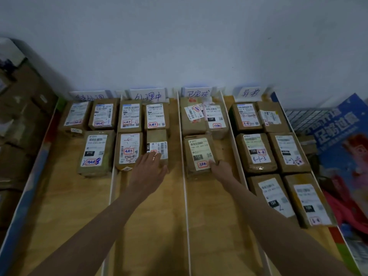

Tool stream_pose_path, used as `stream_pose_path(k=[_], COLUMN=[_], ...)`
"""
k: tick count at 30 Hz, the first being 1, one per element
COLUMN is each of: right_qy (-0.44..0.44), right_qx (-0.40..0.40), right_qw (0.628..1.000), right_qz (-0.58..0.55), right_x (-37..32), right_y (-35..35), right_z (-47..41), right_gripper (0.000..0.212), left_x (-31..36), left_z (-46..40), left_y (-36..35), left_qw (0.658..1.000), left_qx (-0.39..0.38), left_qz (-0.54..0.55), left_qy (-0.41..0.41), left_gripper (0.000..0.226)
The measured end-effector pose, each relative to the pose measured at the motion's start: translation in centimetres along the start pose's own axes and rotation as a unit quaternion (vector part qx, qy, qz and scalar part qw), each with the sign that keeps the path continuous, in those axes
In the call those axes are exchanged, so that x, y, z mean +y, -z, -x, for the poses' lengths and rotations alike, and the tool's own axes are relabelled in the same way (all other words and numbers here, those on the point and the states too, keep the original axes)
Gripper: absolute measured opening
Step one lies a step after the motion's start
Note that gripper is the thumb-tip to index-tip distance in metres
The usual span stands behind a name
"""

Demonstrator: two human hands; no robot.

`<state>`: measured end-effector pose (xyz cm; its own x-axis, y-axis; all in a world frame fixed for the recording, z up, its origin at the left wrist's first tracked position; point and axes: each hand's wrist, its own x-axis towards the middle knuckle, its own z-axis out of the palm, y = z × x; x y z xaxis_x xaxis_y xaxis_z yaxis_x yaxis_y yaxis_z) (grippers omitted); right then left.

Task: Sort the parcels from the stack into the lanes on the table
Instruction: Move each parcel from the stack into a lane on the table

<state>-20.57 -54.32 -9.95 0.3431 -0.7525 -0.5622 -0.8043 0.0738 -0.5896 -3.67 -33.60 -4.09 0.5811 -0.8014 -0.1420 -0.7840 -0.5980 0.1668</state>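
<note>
1. My left hand (149, 166) is lying on the near end of a parcel (158, 146) in the second lane; fingers look straight, flat on its label, pressing rather than gripping.
2. My right hand (219, 168) is touching the near right corner of another parcel (199, 154) in the third lane; fingers are partly hidden behind that corner, so I cannot tell if they are curling round it.
3. Both parcels are lying flat on the desk (155, 226), long axes running away from me, just ahead of each hand. Each hand is nearer its own parcel; a white divider (184, 186) is standing between them.
4. Judging: I am seating both parcels, so a push straight forward along the lane looks like the coming move.
5. Further out: the left lane is holding three parcels, the right lane (278, 156) six, and handwritten signs (148, 95) are standing at the far ends.
6. A dim box stack (22, 108) is sitting at far left.
</note>
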Motion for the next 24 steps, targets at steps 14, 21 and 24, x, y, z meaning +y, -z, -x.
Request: stream_pose_path(k=[14,21,24], right_qy=[0.018,0.12,0.211], right_qx=[-0.009,0.072,0.139], right_qw=[0.999,0.986,0.954], right_qz=[0.035,0.092,0.163], right_x=[-0.8,-4.2,-5.3], right_y=[-1.3,2.4,3.4], right_z=[0.6,7.4,11.9], right_gripper=[0.043,0.048,0.042], left_x=[-1.0,-0.8,-1.2], left_z=[1.2,3.7,5.6], left_y=[0.0,3.4,5.4], left_qw=[1.0,1.0,0.999], left_qx=[-0.01,0.01,0.032], left_qz=[-0.018,-0.018,-0.023], left_qy=[0.011,0.012,0.011], left_gripper=[0.055,0.055,0.056])
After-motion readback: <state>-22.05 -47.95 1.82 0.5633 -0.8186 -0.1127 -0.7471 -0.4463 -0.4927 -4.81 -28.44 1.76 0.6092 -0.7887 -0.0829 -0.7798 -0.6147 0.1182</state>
